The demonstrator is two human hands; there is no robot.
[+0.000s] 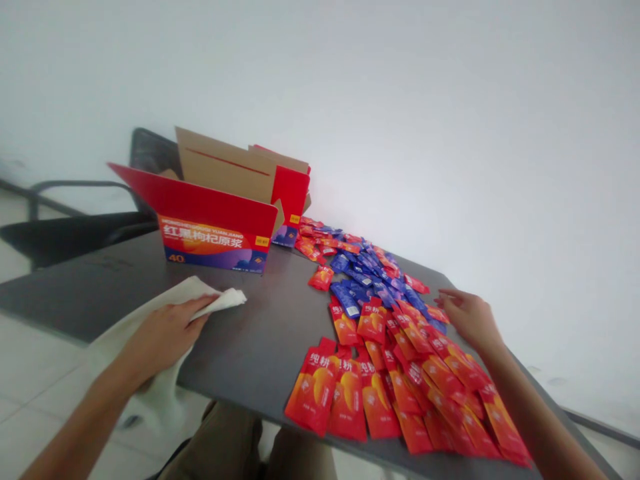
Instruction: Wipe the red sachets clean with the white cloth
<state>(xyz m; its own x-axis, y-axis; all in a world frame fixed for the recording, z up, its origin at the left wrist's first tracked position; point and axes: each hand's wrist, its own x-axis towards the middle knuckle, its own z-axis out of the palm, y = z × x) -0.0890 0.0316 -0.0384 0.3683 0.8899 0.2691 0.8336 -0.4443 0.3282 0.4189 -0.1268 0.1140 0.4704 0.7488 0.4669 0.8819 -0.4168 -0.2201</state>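
Cloth [193,288] in the head view sits nearer than the open carton [215,240], bunched in the left hand [163,339]; right hand [463,317] is half-curled, can't tell if pinching. Red sachets [313,390], right of the carton, could spill if that forearm [533,400] bumps them imo.

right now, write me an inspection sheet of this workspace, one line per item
surface: gray table, sachets spread down its right side
job's things: front carton and rear carton, flaps raised; red sachets overlapping up to the near edge; blue sachets farther back, mixed with red ones
clutter: white cloth, drooping past the near edge
grip: left hand closed on the white cloth; right hand by the pile's right side, fingers bent, contact unclear
cables: nothing seen
surroundings: white wall behind, black chair at left, tiled floor below
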